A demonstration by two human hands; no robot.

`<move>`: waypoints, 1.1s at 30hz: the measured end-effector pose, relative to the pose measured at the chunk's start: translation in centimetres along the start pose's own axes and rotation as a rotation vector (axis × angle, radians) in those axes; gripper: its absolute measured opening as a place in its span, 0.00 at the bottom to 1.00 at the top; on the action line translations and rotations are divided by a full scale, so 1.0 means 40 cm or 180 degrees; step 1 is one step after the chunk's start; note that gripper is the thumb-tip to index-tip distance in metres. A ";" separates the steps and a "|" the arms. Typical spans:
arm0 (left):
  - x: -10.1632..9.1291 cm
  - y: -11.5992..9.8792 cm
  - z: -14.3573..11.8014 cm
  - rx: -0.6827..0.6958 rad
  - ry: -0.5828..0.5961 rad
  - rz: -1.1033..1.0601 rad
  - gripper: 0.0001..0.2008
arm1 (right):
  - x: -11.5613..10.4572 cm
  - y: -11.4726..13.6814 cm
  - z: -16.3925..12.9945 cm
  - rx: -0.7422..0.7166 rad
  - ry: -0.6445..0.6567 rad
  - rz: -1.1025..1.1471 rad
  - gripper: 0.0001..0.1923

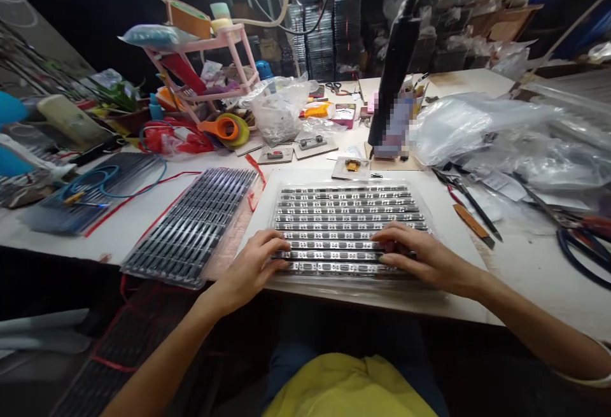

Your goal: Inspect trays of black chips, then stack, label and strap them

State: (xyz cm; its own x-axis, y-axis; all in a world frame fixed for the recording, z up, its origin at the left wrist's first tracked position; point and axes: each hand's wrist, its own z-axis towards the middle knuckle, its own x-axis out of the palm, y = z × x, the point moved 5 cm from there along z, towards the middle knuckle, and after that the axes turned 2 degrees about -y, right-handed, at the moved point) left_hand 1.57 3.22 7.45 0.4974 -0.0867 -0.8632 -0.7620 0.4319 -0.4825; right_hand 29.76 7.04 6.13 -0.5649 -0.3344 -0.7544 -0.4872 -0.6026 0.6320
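Observation:
A clear plastic tray (353, 286) lies on the table in front of me, filled with several rows of slim dark strips that carry shiny metal plates. My left hand (260, 258) is at the tray's left side, thumb and fingers closed around the end of a metal strip (334, 256) in the nearer rows. Towards the right end of the same rows, my right hand (417, 253) has its thumb and fingertips bent over the strip, gripping it from above. The fingertips partly cover the strip ends.
Left of the tray lies another tray of dark strips (191, 226). Behind stand small grey blocks (315, 146) and a black hanging tool (394, 79). Tape rolls (226, 129) sit back left. Plastic bags (477, 130), a cutter knife (472, 223) and scissors (582, 239) lie right.

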 end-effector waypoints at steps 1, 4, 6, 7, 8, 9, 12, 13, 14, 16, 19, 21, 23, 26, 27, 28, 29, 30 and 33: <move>-0.006 0.008 -0.009 0.0023 -0.0068 0.0124 0.07 | -0.008 -0.009 0.002 -0.0035 -0.0177 -0.0246 0.16; -0.004 0.018 -0.020 0.0085 -0.0069 0.0378 0.08 | -0.001 -0.034 0.006 -0.0194 -0.0447 -0.1364 0.23; 0.001 0.019 -0.017 0.0089 0.0001 0.0432 0.09 | 0.024 -0.052 0.007 -0.0203 -0.0282 -0.1845 0.28; 0.003 0.018 -0.014 0.0102 0.0055 0.0450 0.09 | 0.036 -0.059 0.007 -0.0187 -0.0174 -0.1961 0.30; 0.003 0.017 -0.011 0.0129 0.0112 0.0467 0.09 | 0.044 -0.065 0.007 -0.0163 -0.0098 -0.2026 0.31; 0.003 0.015 -0.009 0.0175 0.0178 0.0479 0.09 | 0.050 -0.068 0.006 -0.0137 -0.0055 -0.2059 0.32; 0.001 0.017 -0.008 0.0318 0.0408 0.0482 0.13 | 0.054 -0.069 0.005 -0.0105 -0.0037 -0.2077 0.32; -0.001 0.020 -0.009 0.0321 0.0442 0.0469 0.14 | 0.053 -0.068 0.004 -0.0115 -0.0053 -0.2084 0.32; -0.004 0.024 -0.009 0.0301 0.0421 0.0458 0.14 | 0.053 -0.067 0.004 -0.0128 -0.0079 -0.2097 0.32; -0.009 0.030 -0.008 0.0218 0.0277 0.0576 0.13 | 0.052 -0.067 0.002 -0.0161 -0.0145 -0.2126 0.32; -0.004 0.024 -0.002 0.0208 0.0216 0.1136 0.08 | 0.053 -0.067 0.000 -0.0230 -0.0242 -0.2133 0.32; 0.006 0.011 0.003 0.0302 0.0360 0.1502 0.09 | 0.054 -0.069 -0.002 -0.0277 -0.0260 -0.2127 0.32; 0.013 -0.005 0.006 0.0440 0.0534 0.1765 0.10 | 0.053 -0.069 -0.002 -0.0302 -0.0280 -0.2125 0.32; 0.004 -0.022 0.008 0.0535 0.0699 0.1937 0.11 | 0.052 -0.068 0.000 -0.0262 -0.0301 -0.2124 0.31; -0.002 -0.025 0.010 0.0525 0.0693 0.1874 0.12 | 0.052 -0.067 0.000 -0.0224 -0.0290 -0.2129 0.31; -0.010 -0.026 0.013 0.0489 0.0610 0.1771 0.12 | 0.053 -0.065 0.001 -0.0183 -0.0263 -0.2135 0.30; -0.018 -0.024 0.019 0.0450 0.0416 0.1655 0.13 | 0.054 -0.062 0.002 -0.0145 -0.0216 -0.2134 0.30; -0.023 -0.019 0.027 0.0409 0.0149 0.1541 0.13 | 0.055 -0.059 0.004 -0.0110 -0.0163 -0.2125 0.30; -0.006 0.020 0.057 0.0247 -0.0588 0.1389 0.21 | 0.055 -0.045 0.008 -0.0004 -0.0008 -0.2018 0.31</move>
State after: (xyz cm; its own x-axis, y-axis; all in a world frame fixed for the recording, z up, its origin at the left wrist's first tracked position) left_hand 1.77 5.64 7.60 0.2087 0.2756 -0.9383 -0.8863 0.4588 -0.0624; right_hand 29.17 7.63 3.38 -0.1682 0.0896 -0.9817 -0.7269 -0.6840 0.0621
